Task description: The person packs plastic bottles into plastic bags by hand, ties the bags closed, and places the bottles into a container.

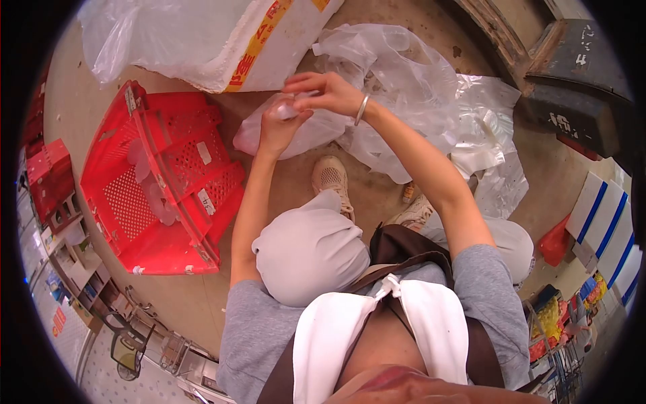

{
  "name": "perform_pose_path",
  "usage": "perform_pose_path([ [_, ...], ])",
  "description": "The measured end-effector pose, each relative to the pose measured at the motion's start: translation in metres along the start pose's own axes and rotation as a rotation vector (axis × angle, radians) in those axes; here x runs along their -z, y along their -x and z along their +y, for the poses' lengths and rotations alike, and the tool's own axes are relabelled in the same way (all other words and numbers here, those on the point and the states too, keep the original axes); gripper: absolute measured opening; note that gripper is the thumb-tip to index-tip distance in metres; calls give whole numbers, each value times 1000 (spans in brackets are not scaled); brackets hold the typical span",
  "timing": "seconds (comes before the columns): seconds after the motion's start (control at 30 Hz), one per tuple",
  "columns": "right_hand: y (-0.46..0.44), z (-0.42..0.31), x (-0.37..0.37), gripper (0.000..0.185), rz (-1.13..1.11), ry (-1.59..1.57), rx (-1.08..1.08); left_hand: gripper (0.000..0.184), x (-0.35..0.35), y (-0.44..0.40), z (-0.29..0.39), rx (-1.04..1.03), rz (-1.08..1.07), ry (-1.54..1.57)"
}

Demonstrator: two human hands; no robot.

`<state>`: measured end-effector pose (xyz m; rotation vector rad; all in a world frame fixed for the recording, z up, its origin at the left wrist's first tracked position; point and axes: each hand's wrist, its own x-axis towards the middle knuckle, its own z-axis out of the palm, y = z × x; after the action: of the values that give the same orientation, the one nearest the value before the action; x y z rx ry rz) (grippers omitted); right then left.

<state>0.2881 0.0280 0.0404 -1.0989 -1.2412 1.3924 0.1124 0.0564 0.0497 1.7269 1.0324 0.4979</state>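
My left hand [277, 128] is closed around the gathered top of a clear plastic bag [316, 128], which bulges behind it above the floor. The bag's contents cannot be made out. A whitish, shiny bit of the gathered plastic shows above my left fist. Right beside it is my right hand [326, 93], with a band on the wrist, its fingers stretched out and apart and slightly blurred. Whether its thumb touches the plastic is unclear. To the left, a red plastic crate [192, 182] stands tilted, with several translucent round pieces [151, 182] inside.
A large white box [289, 47] with yellow-red tape lies ahead, draped in clear plastic film [161, 34]. Loose clear bags [397, 87] and crumpled film [484, 128] cover the floor to the right. A small bottle [408, 192] is by my shoe [330, 176]. Dark metal equipment [572, 94] is at far right.
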Motion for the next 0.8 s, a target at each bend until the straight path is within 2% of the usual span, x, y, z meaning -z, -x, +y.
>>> perform_pose_path([
  [0.03, -1, 3, 4, 17, -54, -179, -161, 14, 3, 0, -6, -50, -7, 38],
  [0.1, 2, 10, 6, 19, -69, -158, -243, 15, 11, -1, -16, -148, -24, 116],
  [0.13, 5, 14, 5, 20, -76, -147, -287, 15, 12, 0, -15, -56, -46, 181],
  [0.2, 8, 22, -2, 22, -69, -370, -271, 15, 14, 4, -8, 125, -89, 310],
  [0.23, 9, 24, -5, 23, -69, -477, -258, 15, 13, 7, -5, 56, -52, 191],
  [0.33, 1, 23, -9, 24, -142, -169, -222, 15, 13, 5, 7, -220, 41, -154],
  [0.4, -6, 51, -24, 21, -127, 132, -79, 19, 11, 9, 13, -448, 39, -358],
  [0.47, -7, 51, -28, 20, 33, 630, 222, 26, 6, 15, 16, -396, 86, -353],
  [0.57, -2, 68, -47, 15, 284, 538, 89, 27, -1, 25, 14, -367, 195, -290],
  [0.67, -3, 36, -37, 14, 42, 73, -190, 25, 9, 30, -5, -188, 332, -246],
  [0.7, -2, 33, -33, 15, 46, -39, -234, 25, 12, 33, -10, -126, 360, -235],
  [0.77, 0, 30, -27, 15, 58, -267, -325, 26, 16, 37, -16, -149, 232, -229],
  [0.8, -5, 47, -26, 16, 158, -254, -344, 26, 16, 39, -18, -161, 166, -223],
])
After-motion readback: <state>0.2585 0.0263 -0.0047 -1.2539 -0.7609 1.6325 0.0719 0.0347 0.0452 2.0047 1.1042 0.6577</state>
